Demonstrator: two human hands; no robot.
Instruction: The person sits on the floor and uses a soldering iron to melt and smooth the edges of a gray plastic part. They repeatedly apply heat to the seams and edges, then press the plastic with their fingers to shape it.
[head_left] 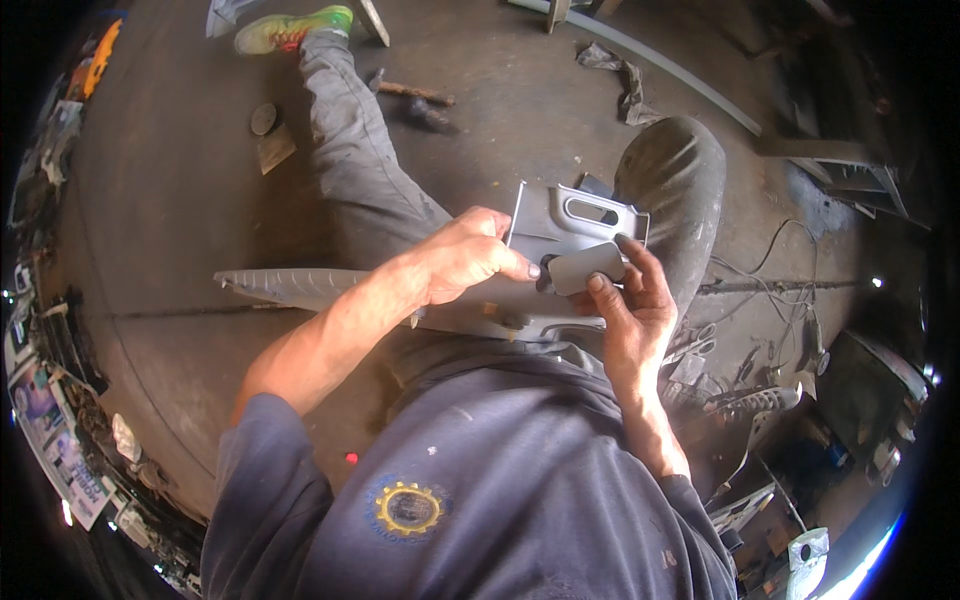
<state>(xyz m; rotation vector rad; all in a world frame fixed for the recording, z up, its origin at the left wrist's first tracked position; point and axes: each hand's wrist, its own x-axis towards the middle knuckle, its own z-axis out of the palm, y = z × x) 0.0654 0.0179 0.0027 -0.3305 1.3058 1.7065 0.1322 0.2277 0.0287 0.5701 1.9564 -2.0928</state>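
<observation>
Above my lap, my left hand (465, 256) grips the left edge of a grey moulded trim panel (540, 225), its thumb stretched toward a dark round opening. An elongated slot runs through the panel's upper right part. My right hand (637, 310) pinches a small grey sheet (582, 270), which looks like sandpaper, between thumb and fingers. That sheet overlaps the panel's lower right part, and the far fingers are partly hidden behind it. Across my thighs rests a long grey trim piece (300, 285), pointed at its left end and partly covered by my left forearm.
A hammer (415, 94) lies on the floor between my legs, with a crumpled rag (632, 92) farther right. Left of my outstretched leg are a round disc (263, 119) and a square sheet (276, 148). Loose cables (775, 285) and clutter spread along the right side.
</observation>
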